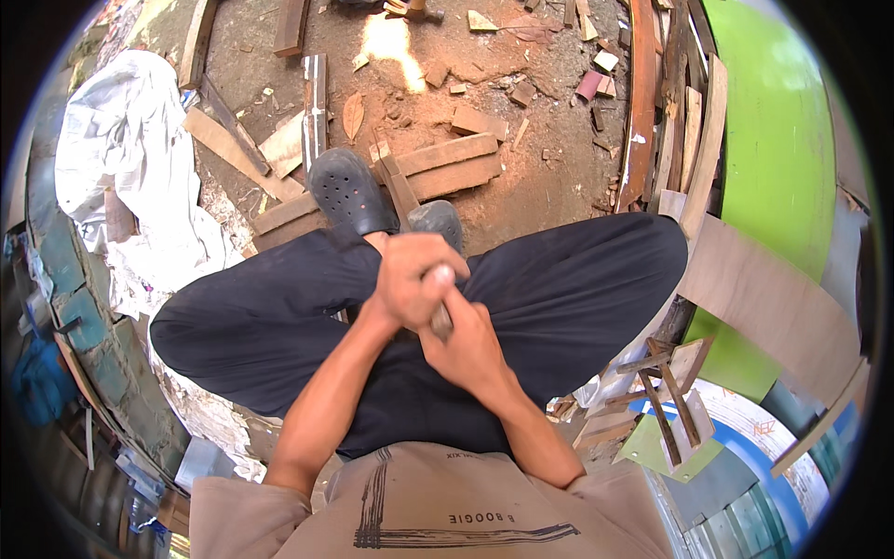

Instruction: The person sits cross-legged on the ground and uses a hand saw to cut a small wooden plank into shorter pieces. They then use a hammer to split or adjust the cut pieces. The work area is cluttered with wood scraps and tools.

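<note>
My left hand [414, 278] is closed, its fingers wrapped around a narrow wooden strip [398, 191]. The strip slants up from the ground between my shoes and passes behind the knuckles. Close against it, my right hand [473, 347] is also closed, with its thumb laid up toward the left hand. A brown wooden end [441, 322] shows between the two palms, roughly in line with the strip. The fingers hide the middle stretch and any small tool there. Past my feet, the strip's far end rests by stacked wooden blocks [456, 168].
Dark perforated clogs [349, 191] are on my feet. Wood offcuts [480, 122] litter the dirt floor ahead. White cloth [130, 168] lies at left. Upright planks [643, 102] and a green panel [778, 121] stand at right, near a small wooden frame [669, 401].
</note>
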The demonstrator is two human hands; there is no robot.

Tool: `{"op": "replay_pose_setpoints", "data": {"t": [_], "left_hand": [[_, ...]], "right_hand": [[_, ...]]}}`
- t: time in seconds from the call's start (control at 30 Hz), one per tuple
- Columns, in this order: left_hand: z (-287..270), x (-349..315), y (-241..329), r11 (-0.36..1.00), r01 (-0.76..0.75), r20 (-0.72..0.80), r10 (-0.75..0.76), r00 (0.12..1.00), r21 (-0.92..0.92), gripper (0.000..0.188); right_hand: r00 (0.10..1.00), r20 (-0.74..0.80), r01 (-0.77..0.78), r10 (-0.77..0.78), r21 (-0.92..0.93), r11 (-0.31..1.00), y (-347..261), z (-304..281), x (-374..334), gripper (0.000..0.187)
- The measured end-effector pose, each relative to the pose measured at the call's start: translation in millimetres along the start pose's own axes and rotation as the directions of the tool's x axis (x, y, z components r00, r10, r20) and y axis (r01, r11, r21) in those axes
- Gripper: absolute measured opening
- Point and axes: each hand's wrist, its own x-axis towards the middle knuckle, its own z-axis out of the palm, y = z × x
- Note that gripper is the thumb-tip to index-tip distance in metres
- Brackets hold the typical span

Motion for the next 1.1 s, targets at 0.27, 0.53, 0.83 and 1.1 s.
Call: {"op": "replay_pose_setpoints", "data": {"t": [0.27, 0.53, 0.83, 1.1], "left_hand": [[-5, 21, 1, 0.987, 0.159, -0.037, -0.159, 0.987, -0.001, 0.044], [9, -7, 23, 0.998, 0.030, -0.040, -0.032, 0.999, -0.050, 0.033], [5, 8, 23, 0.976, 0.209, 0.004, -0.209, 0.978, -0.069, 0.043], [5, 15, 0, 0.987, 0.162, -0.029, -0.162, 0.986, 0.008, 0.042]], "right_hand": [[0.995, -0.060, 0.078, -0.074, 0.069, 0.995, 2, 0, 27, 0.053], [1.000, -0.011, 0.014, -0.015, -0.018, 1.000, -9, -4, -25, 0.060], [0.999, -0.027, 0.026, -0.025, 0.041, 0.999, -10, -8, -2, 0.058], [0.994, -0.067, 0.087, -0.083, 0.052, 0.995, 13, -3, 19, 0.051]]}}
